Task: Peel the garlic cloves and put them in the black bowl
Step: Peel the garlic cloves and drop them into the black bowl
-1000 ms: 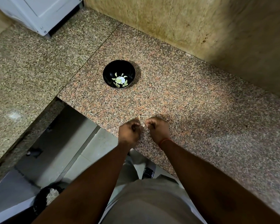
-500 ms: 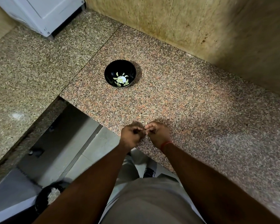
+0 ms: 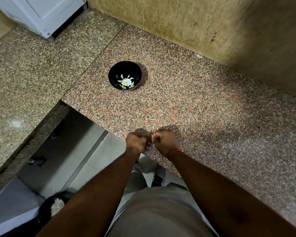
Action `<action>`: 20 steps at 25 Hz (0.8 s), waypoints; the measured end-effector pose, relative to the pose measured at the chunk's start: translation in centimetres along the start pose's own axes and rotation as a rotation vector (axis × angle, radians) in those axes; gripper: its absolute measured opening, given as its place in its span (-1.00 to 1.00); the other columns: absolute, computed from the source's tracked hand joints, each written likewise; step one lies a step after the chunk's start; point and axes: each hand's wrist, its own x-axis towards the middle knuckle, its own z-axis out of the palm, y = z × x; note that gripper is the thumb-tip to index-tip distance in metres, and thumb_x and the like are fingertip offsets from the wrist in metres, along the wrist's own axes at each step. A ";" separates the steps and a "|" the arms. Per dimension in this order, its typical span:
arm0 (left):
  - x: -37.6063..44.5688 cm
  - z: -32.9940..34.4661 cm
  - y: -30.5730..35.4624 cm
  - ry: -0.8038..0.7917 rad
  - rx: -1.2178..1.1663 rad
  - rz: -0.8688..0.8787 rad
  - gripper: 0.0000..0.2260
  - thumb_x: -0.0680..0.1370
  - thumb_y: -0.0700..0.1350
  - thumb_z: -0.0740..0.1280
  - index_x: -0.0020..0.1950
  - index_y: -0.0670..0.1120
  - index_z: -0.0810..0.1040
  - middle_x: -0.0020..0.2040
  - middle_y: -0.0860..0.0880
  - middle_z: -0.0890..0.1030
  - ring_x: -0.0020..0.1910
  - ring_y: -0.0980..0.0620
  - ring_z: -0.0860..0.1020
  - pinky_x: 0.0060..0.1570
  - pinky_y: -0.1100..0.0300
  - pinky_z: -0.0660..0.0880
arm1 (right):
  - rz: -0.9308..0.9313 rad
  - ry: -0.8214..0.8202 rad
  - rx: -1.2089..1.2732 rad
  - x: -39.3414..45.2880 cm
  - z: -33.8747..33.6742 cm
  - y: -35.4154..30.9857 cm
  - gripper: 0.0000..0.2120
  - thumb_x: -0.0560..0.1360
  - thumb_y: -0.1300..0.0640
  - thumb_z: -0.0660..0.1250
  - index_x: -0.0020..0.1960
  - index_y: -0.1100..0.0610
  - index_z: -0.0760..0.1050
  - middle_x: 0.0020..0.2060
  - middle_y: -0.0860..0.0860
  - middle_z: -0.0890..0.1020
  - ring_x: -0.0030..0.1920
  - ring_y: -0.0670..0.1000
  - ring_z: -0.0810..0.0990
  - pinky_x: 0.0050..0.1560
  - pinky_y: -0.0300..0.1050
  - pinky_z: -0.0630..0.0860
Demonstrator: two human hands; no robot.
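A home kitchen is shown: an L-shaped speckled granite countertop in pinkish and grey slabs is set against a wall of mottled beige stone tiles. A white appliance is parked on the counter's far left corner. A small black bowl with a pale leaf pattern is seen on the granite, and grey floor tiles are glimpsed below the counter edge.

speckled granite counter, white appliance, beige wall tiles, floor bin
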 end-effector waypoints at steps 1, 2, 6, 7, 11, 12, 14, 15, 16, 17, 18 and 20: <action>0.0 0.0 -0.1 -0.018 0.020 0.018 -0.91 0.50 -0.33 0.48 -0.18 -0.33 0.67 -0.36 -0.26 0.65 -0.52 -0.06 0.52 -0.52 0.17 0.44 | -0.021 -0.017 -0.067 0.0 -0.1 -0.1 -0.82 0.52 0.19 0.31 -0.22 0.04 0.61 -0.26 -0.02 0.64 -0.25 0.00 0.57 -0.17 -0.07 0.56; 0.0 -0.1 -0.3 -0.047 0.032 0.043 -0.89 0.51 -0.30 0.48 -0.21 -0.30 0.68 -0.34 -0.27 0.66 -0.48 -0.08 0.53 -0.49 0.15 0.46 | -0.041 -0.033 -0.126 0.1 -0.3 -0.2 -0.82 0.53 0.19 0.29 -0.21 0.05 0.59 -0.24 0.01 0.62 -0.24 0.04 0.57 -0.20 -0.05 0.55; 0.0 -0.6 -0.1 -0.034 0.102 0.103 -0.88 0.49 -0.27 0.54 -0.24 -0.22 0.69 -0.33 -0.25 0.68 -0.46 -0.09 0.58 -0.44 0.11 0.54 | -0.058 -0.084 -0.258 0.1 -0.4 -0.5 -0.87 0.50 0.19 0.28 -0.17 0.02 0.55 -0.16 -0.01 0.54 -0.22 0.04 0.53 -0.27 -0.13 0.36; 0.0 -0.7 0.0 -0.007 0.100 0.101 -0.90 0.47 -0.30 0.55 -0.24 -0.24 0.69 -0.34 -0.23 0.68 -0.48 -0.07 0.58 -0.45 0.11 0.56 | -0.052 -0.085 -0.270 0.1 -0.3 -0.6 -0.88 0.48 0.19 0.30 -0.18 0.01 0.55 -0.16 -0.04 0.52 -0.22 0.02 0.52 -0.27 -0.15 0.32; 0.3 -1.3 0.2 -0.001 0.071 0.051 -0.84 0.41 -0.28 0.61 -0.24 -0.30 0.66 -0.36 -0.24 0.66 -0.52 -0.07 0.56 -0.46 0.10 0.58 | -0.039 -0.078 -0.270 0.1 -0.3 -0.7 -0.86 0.42 0.21 0.35 -0.18 -0.02 0.58 -0.14 -0.07 0.54 -0.20 0.00 0.53 -0.24 -0.17 0.39; 0.4 -1.4 0.2 -0.005 0.081 0.041 -0.83 0.39 -0.26 0.62 -0.24 -0.30 0.67 -0.36 -0.25 0.67 -0.51 -0.08 0.57 -0.44 0.07 0.59 | -0.043 -0.073 -0.267 0.1 -0.3 -0.7 -0.86 0.42 0.22 0.36 -0.18 -0.03 0.59 -0.14 -0.07 0.55 -0.20 0.00 0.54 -0.23 -0.16 0.43; 0.6 -1.3 0.1 0.001 0.086 0.034 -0.81 0.37 -0.23 0.64 -0.27 -0.28 0.67 -0.37 -0.24 0.66 -0.50 -0.10 0.59 -0.42 0.04 0.61 | -0.039 -0.061 -0.248 0.0 -0.4 -0.7 -0.83 0.40 0.23 0.38 -0.21 -0.05 0.56 -0.15 -0.08 0.55 -0.19 0.00 0.55 -0.21 -0.15 0.50; 0.6 -1.3 0.1 0.008 0.078 0.035 -0.80 0.37 -0.23 0.64 -0.28 -0.28 0.66 -0.38 -0.23 0.66 -0.50 -0.10 0.59 -0.42 0.04 0.61 | -0.034 -0.062 -0.237 0.0 -0.4 -0.8 -0.80 0.39 0.23 0.38 -0.23 -0.07 0.53 -0.16 -0.09 0.53 -0.19 0.00 0.55 -0.21 -0.14 0.51; 0.6 -1.1 0.1 0.017 0.073 0.038 -0.80 0.37 -0.23 0.64 -0.28 -0.27 0.66 -0.39 -0.23 0.66 -0.50 -0.10 0.59 -0.42 0.04 0.60 | -0.027 -0.065 -0.226 0.0 -0.4 -0.8 -0.77 0.38 0.24 0.38 -0.25 -0.10 0.48 -0.17 -0.11 0.52 -0.19 0.00 0.55 -0.21 -0.15 0.51; 0.5 -1.0 0.1 0.027 0.073 0.041 -0.80 0.38 -0.23 0.63 -0.29 -0.27 0.65 -0.39 -0.23 0.65 -0.51 -0.10 0.58 -0.42 0.04 0.60 | -0.019 -0.068 -0.215 0.2 -0.4 -0.8 -0.75 0.38 0.24 0.38 -0.27 -0.11 0.45 -0.18 -0.12 0.51 -0.19 -0.01 0.55 -0.21 -0.16 0.49; 0.5 -1.0 0.1 0.032 0.072 0.050 -0.79 0.39 -0.23 0.63 -0.30 -0.28 0.64 -0.41 -0.23 0.64 -0.52 -0.10 0.57 -0.43 0.05 0.59 | -0.011 -0.070 -0.208 0.3 -0.3 -0.7 -0.74 0.37 0.25 0.37 -0.28 -0.10 0.43 -0.19 -0.13 0.50 -0.20 -0.01 0.55 -0.23 -0.17 0.46; 0.5 -0.9 0.2 0.038 0.075 0.059 -0.78 0.39 -0.23 0.62 -0.31 -0.29 0.64 -0.43 -0.23 0.63 -0.55 -0.08 0.55 -0.47 0.07 0.58 | -0.002 -0.073 -0.214 0.4 -0.3 -0.7 -0.77 0.36 0.24 0.37 -0.29 -0.08 0.44 -0.19 -0.15 0.49 -0.20 -0.02 0.55 -0.26 -0.19 0.42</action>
